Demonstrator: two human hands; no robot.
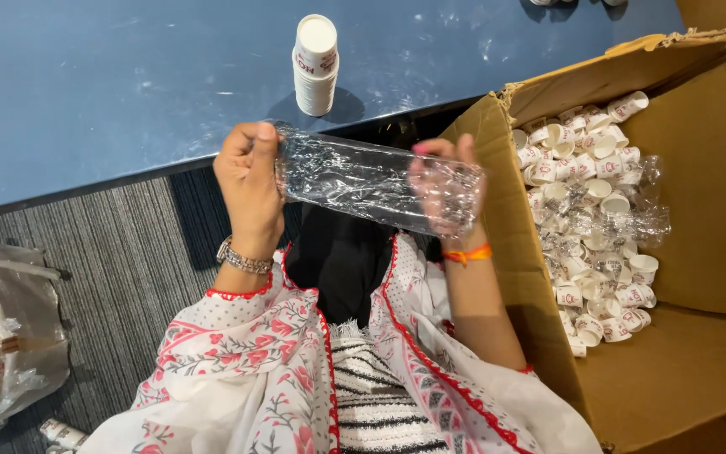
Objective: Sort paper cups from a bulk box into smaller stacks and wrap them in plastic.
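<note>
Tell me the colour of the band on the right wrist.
Orange wrist band, clearest in the head view.

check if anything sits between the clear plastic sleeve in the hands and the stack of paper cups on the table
Nothing visible does. The left hand and right hand hold the clear plastic sleeve just short of the table edge; the cup stack stands beyond on bare blue tabletop.

Outfit's pretty colourful: a loose white top (237, 361) printed with pink-red flowers and grey-green leafy stems, plus little dots near the cuffs, all edged in red scalloped trim. Sleeves stop just short of the wrists. Underneath in the middle there's a black layer (342, 261) and a white knit-looking piece with black stripes (376, 403). Left hand (249, 181) side has a chunky silver-tone link bracelet (244, 259) on the wrist. Right hand (443, 181) side has an orange thread band (467, 254) tied round the wrist, and pink polish shows on a nail.
</note>
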